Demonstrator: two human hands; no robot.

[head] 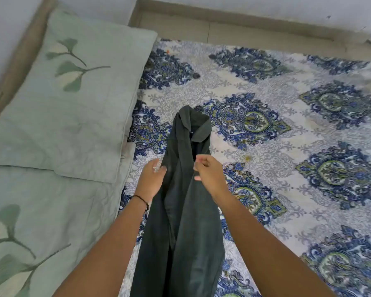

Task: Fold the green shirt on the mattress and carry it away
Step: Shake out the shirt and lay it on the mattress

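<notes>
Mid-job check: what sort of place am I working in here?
Most likely a bedroom, with bedding seemingly laid at floor level: a blue-patterned mattress, a pale green leaf-print pillow at its left, and a strip of bare floor meeting the wall just beyond.

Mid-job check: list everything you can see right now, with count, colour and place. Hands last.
green shirt: one, dark green, lying in a long narrow strip on the bedsheet, collar at the far end
pillow: one, pale green with leaf print, far left
leaf-print cover: one, pale green, near left; pillow or quilt, unclear
bedsheet: one, white with blue and green medallions, over the mattress
floor strip: one, beige, beyond the mattress
wall: white, at the top
wristband: one, black, left wrist
left hand: fingers straight, touching the shirt's left edge
right hand: fingers curled at the shirt's right edge; grip unclear
</notes>
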